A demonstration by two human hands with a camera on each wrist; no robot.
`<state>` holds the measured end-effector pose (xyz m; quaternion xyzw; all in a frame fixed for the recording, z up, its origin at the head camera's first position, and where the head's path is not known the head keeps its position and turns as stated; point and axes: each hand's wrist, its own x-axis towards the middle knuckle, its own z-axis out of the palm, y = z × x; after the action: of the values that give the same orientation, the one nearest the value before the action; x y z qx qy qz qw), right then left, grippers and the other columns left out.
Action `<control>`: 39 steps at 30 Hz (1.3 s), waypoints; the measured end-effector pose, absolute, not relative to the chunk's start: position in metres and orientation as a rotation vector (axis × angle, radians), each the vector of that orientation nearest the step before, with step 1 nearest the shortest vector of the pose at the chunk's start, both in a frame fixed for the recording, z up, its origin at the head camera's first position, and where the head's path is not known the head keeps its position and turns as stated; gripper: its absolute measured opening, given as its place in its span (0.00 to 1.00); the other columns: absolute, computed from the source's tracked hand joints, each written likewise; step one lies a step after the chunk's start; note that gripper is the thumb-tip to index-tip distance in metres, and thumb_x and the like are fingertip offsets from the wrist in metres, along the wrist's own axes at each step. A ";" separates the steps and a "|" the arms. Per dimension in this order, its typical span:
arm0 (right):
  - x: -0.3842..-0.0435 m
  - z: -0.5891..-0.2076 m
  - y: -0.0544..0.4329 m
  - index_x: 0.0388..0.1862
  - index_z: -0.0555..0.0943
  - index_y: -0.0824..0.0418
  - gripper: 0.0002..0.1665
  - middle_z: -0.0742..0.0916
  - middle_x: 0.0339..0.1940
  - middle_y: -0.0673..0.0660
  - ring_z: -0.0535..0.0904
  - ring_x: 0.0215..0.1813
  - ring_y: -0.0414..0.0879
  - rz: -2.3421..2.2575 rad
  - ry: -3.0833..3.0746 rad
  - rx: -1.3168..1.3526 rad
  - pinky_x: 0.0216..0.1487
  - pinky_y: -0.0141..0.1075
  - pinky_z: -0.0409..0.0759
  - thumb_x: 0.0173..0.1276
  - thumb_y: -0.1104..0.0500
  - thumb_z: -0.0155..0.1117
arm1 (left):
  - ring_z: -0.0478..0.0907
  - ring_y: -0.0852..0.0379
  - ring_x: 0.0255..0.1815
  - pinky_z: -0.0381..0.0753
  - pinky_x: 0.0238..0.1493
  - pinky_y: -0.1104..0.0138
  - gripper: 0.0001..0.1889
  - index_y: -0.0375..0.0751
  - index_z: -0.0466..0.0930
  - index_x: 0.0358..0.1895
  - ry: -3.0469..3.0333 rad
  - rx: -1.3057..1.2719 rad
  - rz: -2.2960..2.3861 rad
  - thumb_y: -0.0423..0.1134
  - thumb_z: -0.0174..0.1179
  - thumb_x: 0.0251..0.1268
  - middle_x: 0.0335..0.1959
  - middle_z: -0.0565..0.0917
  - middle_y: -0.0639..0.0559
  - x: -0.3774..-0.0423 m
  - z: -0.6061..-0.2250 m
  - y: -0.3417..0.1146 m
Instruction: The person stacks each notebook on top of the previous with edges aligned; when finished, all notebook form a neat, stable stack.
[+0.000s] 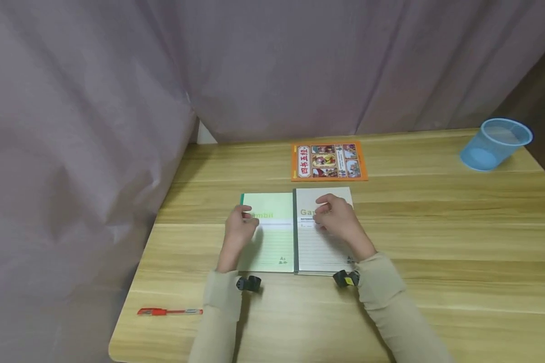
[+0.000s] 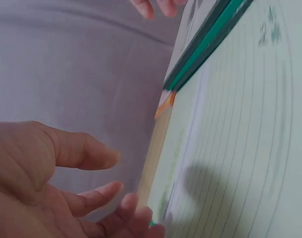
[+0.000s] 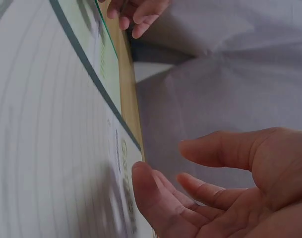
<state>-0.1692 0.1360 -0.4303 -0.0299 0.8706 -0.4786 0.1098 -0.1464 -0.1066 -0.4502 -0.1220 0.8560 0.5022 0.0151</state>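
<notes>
A pale green notebook (image 1: pixel 268 247) with a green spine lies on the table, and a whitish notebook (image 1: pixel 322 247) with a dark spine lies right beside it. More covers show under the whitish one at its lower edge. Above the green notebook's left side hovers my left hand (image 1: pixel 240 229), its fingers relaxed and holding nothing. Over the whitish notebook is my right hand (image 1: pixel 338 219), loosely bent, with a gap between thumb and fingers in the right wrist view. Both hands cast shadows on the covers.
An orange picture booklet (image 1: pixel 329 161) lies beyond the notebooks. At the far right stands a blue mesh pen holder (image 1: pixel 492 146). A red pen (image 1: pixel 168 311) lies near the table's front left. Grey curtain (image 1: pixel 281 70) hangs behind the wooden table (image 1: pixel 436 242).
</notes>
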 end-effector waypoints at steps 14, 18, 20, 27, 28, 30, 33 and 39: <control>-0.158 -0.437 0.090 0.64 0.71 0.75 0.27 0.85 0.52 0.70 0.86 0.38 0.55 -1.438 2.373 -0.261 0.38 0.40 0.84 0.68 0.68 0.63 | 0.75 0.36 0.62 0.79 0.57 0.49 0.29 0.25 0.66 0.68 2.604 -0.634 1.521 0.26 0.56 0.63 0.61 0.76 0.28 -0.140 -0.454 -0.129; -0.156 -0.441 0.079 0.66 0.70 0.73 0.28 0.84 0.54 0.69 0.86 0.35 0.52 -1.401 2.331 -0.291 0.39 0.40 0.83 0.69 0.66 0.63 | 0.76 0.37 0.60 0.80 0.56 0.51 0.30 0.25 0.65 0.69 2.579 -0.658 1.531 0.23 0.54 0.61 0.60 0.77 0.29 -0.142 -0.455 -0.129; -0.154 -0.443 0.075 0.66 0.70 0.72 0.28 0.83 0.55 0.70 0.86 0.35 0.53 -1.389 2.293 -0.292 0.39 0.41 0.84 0.69 0.66 0.63 | 0.76 0.37 0.60 0.79 0.56 0.51 0.31 0.24 0.64 0.70 2.562 -0.679 1.533 0.22 0.53 0.60 0.60 0.76 0.30 -0.143 -0.455 -0.128; -0.153 -0.440 0.068 0.67 0.69 0.72 0.29 0.81 0.57 0.72 0.86 0.31 0.54 -1.351 2.250 -0.294 0.36 0.42 0.85 0.70 0.66 0.63 | 0.76 0.39 0.55 0.79 0.55 0.54 0.30 0.23 0.69 0.67 2.551 -0.694 1.553 0.17 0.48 0.57 0.55 0.78 0.33 -0.146 -0.457 -0.128; -0.153 -0.440 0.068 0.67 0.69 0.72 0.29 0.81 0.57 0.72 0.86 0.31 0.54 -1.351 2.250 -0.295 0.36 0.42 0.85 0.70 0.66 0.63 | 0.76 0.40 0.53 0.79 0.52 0.55 0.30 0.24 0.70 0.66 2.552 -0.686 1.563 0.17 0.48 0.55 0.53 0.79 0.34 -0.146 -0.458 -0.128; -0.153 -0.439 0.069 0.67 0.69 0.73 0.29 0.81 0.57 0.71 0.86 0.32 0.55 -1.362 2.250 -0.296 0.37 0.43 0.85 0.70 0.66 0.62 | 0.75 0.43 0.49 0.78 0.48 0.58 0.31 0.26 0.73 0.65 2.535 -0.675 1.599 0.15 0.47 0.53 0.50 0.79 0.36 -0.146 -0.458 -0.129; -0.155 -0.438 0.073 0.67 0.69 0.73 0.28 0.82 0.54 0.70 0.86 0.35 0.56 -1.418 2.249 -0.287 0.37 0.43 0.86 0.71 0.66 0.60 | 0.75 0.45 0.46 0.75 0.44 0.60 0.32 0.30 0.73 0.64 2.499 -0.664 1.661 0.15 0.47 0.51 0.48 0.80 0.38 -0.145 -0.458 -0.131; -0.159 -0.439 0.086 0.67 0.68 0.75 0.26 0.82 0.51 0.70 0.85 0.44 0.58 -1.574 2.249 -0.214 0.38 0.43 0.86 0.72 0.68 0.55 | 0.77 0.44 0.48 0.76 0.46 0.60 0.35 0.31 0.69 0.67 2.416 -0.655 1.793 0.14 0.46 0.49 0.49 0.80 0.37 -0.144 -0.460 -0.131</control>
<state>-0.1586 0.0860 -0.4385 -0.0761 0.8014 -0.5609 0.1931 -0.1444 -0.1311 -0.4598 -0.2126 0.7842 0.5821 0.0315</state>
